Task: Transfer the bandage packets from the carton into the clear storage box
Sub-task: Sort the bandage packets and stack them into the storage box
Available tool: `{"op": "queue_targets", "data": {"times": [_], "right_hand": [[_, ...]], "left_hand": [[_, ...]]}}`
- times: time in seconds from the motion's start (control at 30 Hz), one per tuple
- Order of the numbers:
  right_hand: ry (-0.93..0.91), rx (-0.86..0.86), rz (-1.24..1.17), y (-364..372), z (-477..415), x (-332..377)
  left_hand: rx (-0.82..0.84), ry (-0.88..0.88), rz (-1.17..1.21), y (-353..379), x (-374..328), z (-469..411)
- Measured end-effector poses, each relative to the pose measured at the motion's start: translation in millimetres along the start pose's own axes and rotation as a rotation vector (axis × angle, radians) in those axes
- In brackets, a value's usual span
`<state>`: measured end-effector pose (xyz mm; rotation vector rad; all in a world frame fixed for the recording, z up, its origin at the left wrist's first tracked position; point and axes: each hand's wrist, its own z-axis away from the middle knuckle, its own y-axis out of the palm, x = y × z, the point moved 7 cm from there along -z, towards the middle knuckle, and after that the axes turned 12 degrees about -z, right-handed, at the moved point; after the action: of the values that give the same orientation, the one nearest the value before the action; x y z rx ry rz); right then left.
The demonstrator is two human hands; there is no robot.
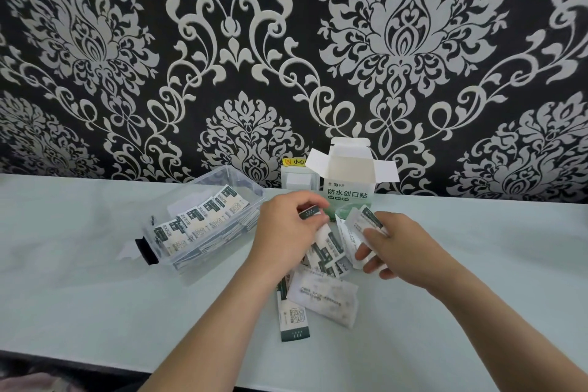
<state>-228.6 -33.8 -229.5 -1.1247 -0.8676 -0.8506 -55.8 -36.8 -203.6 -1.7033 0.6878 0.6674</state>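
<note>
Two packets lie loose — wall switch behind the carton.

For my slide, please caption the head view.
Left hand and right hand hold bandage packets before the open carton; clear storage box holds more.

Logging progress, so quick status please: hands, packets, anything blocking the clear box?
Status: left hand grips a packet, right hand pinches a second packet. Behind them carton open; clear storage box part filled. On table, loose packets; nothing blocks the box.

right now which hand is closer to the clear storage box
Left. The left hand is beside the clear storage box; the right hand is farther, past the packets.
</note>
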Motion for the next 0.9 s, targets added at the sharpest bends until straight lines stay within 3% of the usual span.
{"op": "queue_targets", "data": {"times": [0.2, 0.4, 0.77, 0.9], "right_hand": [[-0.068, -0.046, -0.07, 1.2, 1.0, 9.5], [0.021, 0.071, -0.313, 12.0, 9.4, 10.8], [0.05, 0.22, -0.41, 23.0, 16.7, 8.0], [0.052, 0.216, -0.424, 24.0, 17.3, 11.7]], "left_hand": [[-0.093, 0.03, 0.09, -22.5, -1.6, 1.4], [0.078, -0.078, 0.31, -14.9, -0.8, 4.3], [0.272, -0.096, 0.28, 13.6, -9.8, 6.4], [0.236, -0.114, 0.317, 9.0, -8.4, 6.1]]}}
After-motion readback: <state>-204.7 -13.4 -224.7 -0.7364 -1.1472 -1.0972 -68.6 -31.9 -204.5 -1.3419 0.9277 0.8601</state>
